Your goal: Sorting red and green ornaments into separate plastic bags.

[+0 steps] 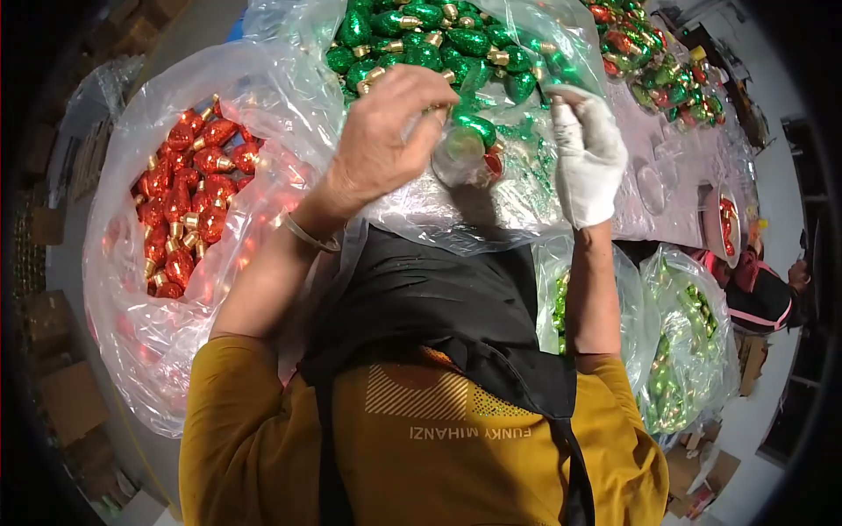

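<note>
My bare left hand (395, 127) is raised over the table with fingers curled and thumb close to the fingertips; whatever they pinch, if anything, is hidden. Opposite it, my right hand (588, 158) wears a white glove, its fingers bent together, and I cannot make out anything in them. Between the hands stands a clear plastic cup (458, 156). Beside the cup are a glittery green bulb ornament (478, 130) and a small red piece (494, 163). Just beyond lies a heap of green bulb ornaments (438, 44) with gold caps on clear plastic.
At my left, a large clear bag (123, 289) holds red bulb ornaments (189, 193). Mixed red and green ornaments (658, 66) lie far right. Bags of lighter green ornaments (684, 351) stand at my right. A bowl (724, 223) is near another person (759, 294).
</note>
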Tool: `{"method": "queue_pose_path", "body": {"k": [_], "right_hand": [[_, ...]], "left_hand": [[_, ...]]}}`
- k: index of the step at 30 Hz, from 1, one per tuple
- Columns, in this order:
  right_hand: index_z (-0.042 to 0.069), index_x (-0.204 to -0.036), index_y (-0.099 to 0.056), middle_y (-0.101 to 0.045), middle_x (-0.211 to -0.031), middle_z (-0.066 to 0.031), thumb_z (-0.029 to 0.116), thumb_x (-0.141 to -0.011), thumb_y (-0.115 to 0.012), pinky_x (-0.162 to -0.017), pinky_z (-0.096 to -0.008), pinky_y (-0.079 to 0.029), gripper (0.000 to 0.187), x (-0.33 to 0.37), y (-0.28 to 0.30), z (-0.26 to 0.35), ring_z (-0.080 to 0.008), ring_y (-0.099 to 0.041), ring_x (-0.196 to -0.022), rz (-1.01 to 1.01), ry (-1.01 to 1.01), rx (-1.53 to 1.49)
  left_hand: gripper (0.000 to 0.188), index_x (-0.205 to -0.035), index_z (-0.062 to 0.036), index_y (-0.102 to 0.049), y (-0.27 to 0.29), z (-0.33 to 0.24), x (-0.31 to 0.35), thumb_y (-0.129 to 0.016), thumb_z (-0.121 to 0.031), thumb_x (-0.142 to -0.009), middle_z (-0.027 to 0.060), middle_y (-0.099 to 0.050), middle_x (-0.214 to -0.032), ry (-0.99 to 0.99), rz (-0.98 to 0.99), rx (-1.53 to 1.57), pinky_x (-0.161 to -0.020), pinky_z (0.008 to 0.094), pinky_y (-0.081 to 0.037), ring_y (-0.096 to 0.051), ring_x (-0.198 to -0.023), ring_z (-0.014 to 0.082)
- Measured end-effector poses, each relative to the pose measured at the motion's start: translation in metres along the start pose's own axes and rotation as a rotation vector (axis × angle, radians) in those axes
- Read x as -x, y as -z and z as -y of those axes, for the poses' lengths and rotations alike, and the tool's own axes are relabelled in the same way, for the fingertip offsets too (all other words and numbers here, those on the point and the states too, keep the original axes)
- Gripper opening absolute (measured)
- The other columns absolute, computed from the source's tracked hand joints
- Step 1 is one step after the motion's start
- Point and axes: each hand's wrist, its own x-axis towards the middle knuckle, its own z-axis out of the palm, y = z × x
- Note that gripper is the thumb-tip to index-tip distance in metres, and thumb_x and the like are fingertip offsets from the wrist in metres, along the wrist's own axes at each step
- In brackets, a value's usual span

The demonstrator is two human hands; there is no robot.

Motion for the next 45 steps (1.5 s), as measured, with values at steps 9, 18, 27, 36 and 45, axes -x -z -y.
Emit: {"method": "queue_pose_path", "body": {"k": [9,18,27,36,45], "right_hand": [[0.002,-0.096,-0.065,-0.065,-0.085,-0.0104,0.014,-0.087,-0.059,-0.071,-0.0309,-0.049,0.016,-0.017,0.018,-0.012,-0.0220,-0.062,-0.078,0.453,-0.176,-0.153],[0.005,-0.098,-0.066,-0.066,-0.093,-0.0173,0.013,-0.078,-0.059,-0.070,-0.0365,-0.050,0.023,-0.061,-0.039,0.002,-0.0304,-0.064,-0.081,1.290,0.138,0.486],[0.008,-0.099,-0.067,-0.067,-0.091,-0.0156,0.025,-0.074,-0.066,-0.070,-0.0390,-0.050,0.030,-0.023,-0.119,-0.048,-0.0321,-0.064,-0.081,1.401,0.263,0.324],[0.009,-0.105,-0.061,-0.067,-0.089,-0.0177,0.029,-0.080,-0.065,-0.072,-0.0373,-0.050,0.033,-0.037,-0.084,-0.016,-0.0337,-0.063,-0.081,1.523,0.106,0.531],[0.003,-0.105,-0.063,-0.065,-0.091,-0.0019,0.021,-0.090,-0.060,-0.081,-0.0260,-0.047,0.023,0.077,0.088,-0.066,-0.0098,-0.060,-0.084,0.181,-0.546,-0.203]], "left_hand": [[0.025,-0.102,-0.0007,-0.059,-0.022,0.007,0.005,-0.064,-0.004,-0.078,0.0121,-0.057,-0.112,-0.339,0.443,-0.315,-0.097,0.0432,-0.039,-0.048,-0.118,0.0312],[0.022,-0.094,-0.0008,-0.061,-0.008,0.000,0.034,-0.064,0.003,-0.072,0.0106,-0.059,-0.100,-0.238,0.405,-0.155,-0.092,0.0408,-0.044,-0.054,-0.112,0.0327],[0.018,-0.090,0.0002,-0.062,-0.005,0.010,0.035,-0.062,0.005,-0.073,0.0109,-0.060,-0.098,-0.183,0.316,0.033,-0.089,0.0390,-0.046,-0.056,-0.108,0.0310],[0.015,-0.090,-0.0008,-0.060,0.000,0.006,0.025,-0.060,0.002,-0.075,0.0113,-0.057,-0.090,-0.277,0.369,-0.035,-0.091,0.0391,-0.044,-0.057,-0.099,0.0295],[0.019,-0.089,-0.0028,-0.060,-0.004,-0.006,0.022,-0.063,0.000,-0.071,0.0103,-0.056,-0.084,-0.274,0.465,-0.318,-0.088,0.0386,-0.042,-0.057,-0.090,0.0285]]}}
